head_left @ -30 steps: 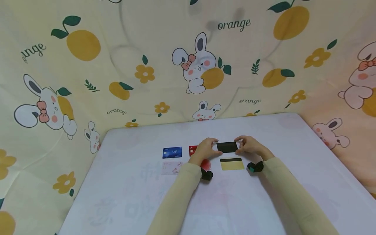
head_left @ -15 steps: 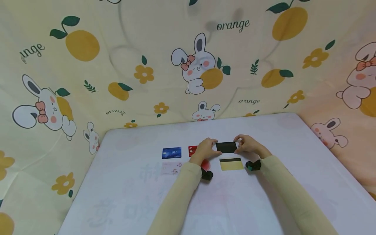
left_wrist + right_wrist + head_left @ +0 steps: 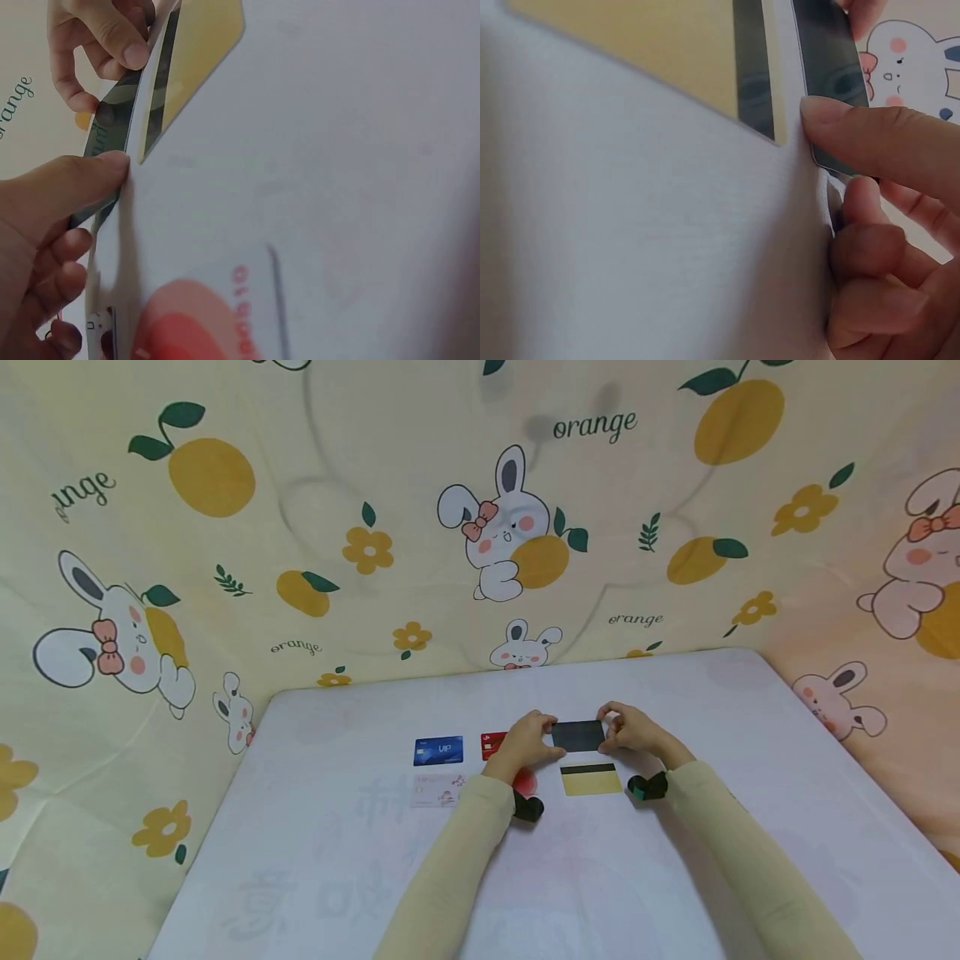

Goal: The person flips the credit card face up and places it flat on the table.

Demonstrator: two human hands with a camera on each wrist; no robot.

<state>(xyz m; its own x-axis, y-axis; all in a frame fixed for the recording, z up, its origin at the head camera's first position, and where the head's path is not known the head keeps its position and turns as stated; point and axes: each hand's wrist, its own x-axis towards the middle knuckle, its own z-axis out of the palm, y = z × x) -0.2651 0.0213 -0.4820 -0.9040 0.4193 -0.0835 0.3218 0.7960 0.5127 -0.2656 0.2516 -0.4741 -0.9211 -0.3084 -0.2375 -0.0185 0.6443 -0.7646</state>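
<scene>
A plain black card is held between both hands near the back of the table. My left hand pinches its left end, thumb on the near edge and fingers at the far side. The right hand grips the opposite end the same way. In the left wrist view the glossy card stands tilted, reflecting the printed backdrop; whether its edge touches the table I cannot tell. Just in front lies a gold card with a dark stripe, also close by in the right wrist view.
Left of the hands lie a blue VIP card and a pale pink patterned card. My left hand and wrist partly cover a red card and a card with a red circle. A patterned cloth hangs behind the white table.
The black card's face has turned from near black to a lighter grey, as if tilted slightly. Both hands keep their hold on its ends and have barely moved.
</scene>
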